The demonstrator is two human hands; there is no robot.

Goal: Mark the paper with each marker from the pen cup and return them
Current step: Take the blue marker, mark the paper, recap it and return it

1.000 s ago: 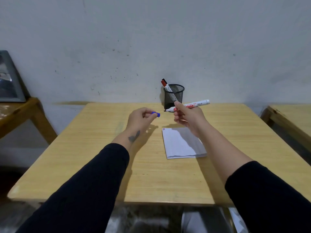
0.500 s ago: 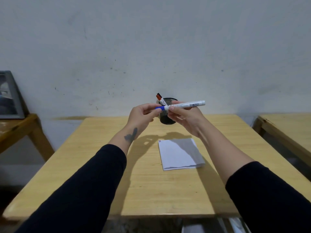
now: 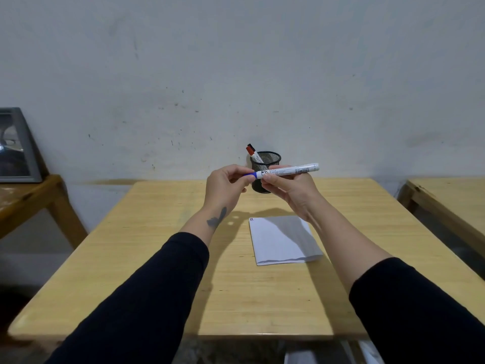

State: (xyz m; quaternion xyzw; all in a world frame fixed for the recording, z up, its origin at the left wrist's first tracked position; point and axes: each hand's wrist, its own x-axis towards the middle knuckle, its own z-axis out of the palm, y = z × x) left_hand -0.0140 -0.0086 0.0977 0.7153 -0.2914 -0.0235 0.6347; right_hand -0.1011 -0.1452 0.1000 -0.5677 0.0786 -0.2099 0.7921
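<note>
A white marker (image 3: 291, 170) with a blue cap (image 3: 250, 175) is held level in the air in front of the black mesh pen cup (image 3: 267, 160). My right hand (image 3: 288, 189) grips its barrel. My left hand (image 3: 225, 186) pinches the blue cap, which sits on the marker's left end. A red-capped marker (image 3: 252, 152) leans in the cup. The white paper (image 3: 282, 239) lies on the wooden table (image 3: 162, 232) below my hands, with small marks at its top-left corner (image 3: 251, 219).
A framed picture (image 3: 15, 145) leans against the wall on a side table (image 3: 29, 198) at the left. Another wooden table (image 3: 451, 203) stands at the right. The wall rises just behind the pen cup.
A second ago my left hand held the blue cap apart from the marker. The hands came together and rose, and the cap now sits on the marker's tip.
</note>
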